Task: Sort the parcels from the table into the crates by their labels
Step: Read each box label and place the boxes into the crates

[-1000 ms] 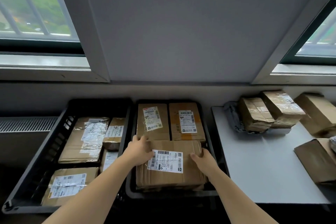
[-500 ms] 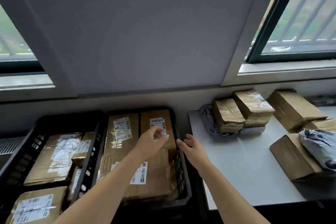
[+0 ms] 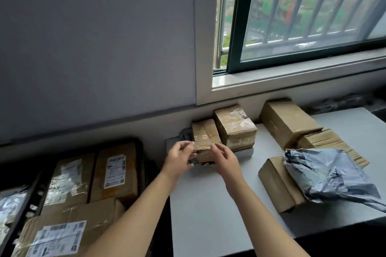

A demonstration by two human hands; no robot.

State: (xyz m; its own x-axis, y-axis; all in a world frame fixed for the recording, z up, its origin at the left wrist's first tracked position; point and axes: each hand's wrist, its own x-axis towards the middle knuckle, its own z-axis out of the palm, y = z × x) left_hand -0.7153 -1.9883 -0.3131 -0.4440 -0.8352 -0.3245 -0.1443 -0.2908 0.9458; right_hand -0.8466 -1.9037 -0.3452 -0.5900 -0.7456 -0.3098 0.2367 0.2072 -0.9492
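Observation:
A small brown taped parcel (image 3: pixel 203 136) lies at the back left of the white table (image 3: pixel 208 210), on top of a grey bag (image 3: pixel 184 136). My left hand (image 3: pixel 180 159) is at its left edge and my right hand (image 3: pixel 225 159) is at its front right. Both have loosely spread fingers, and no firm grip shows. To the left stands a black crate (image 3: pixel 142 153) holding labelled boxes: two side by side at the back (image 3: pixel 113 171) (image 3: pixel 69 179) and one across the front (image 3: pixel 62 233).
More parcels sit on the table: a taped box (image 3: pixel 235 127) beside the small one, a long box (image 3: pixel 286 121), flattened cardboard (image 3: pixel 325 142), a box (image 3: pixel 277 183) under a grey poly mailer (image 3: pixel 330 177). A second crate (image 3: pixel 12 204) shows at far left.
Both hands left the box in the crate and moved right to the small parcel on the table. The view has swung right with them.

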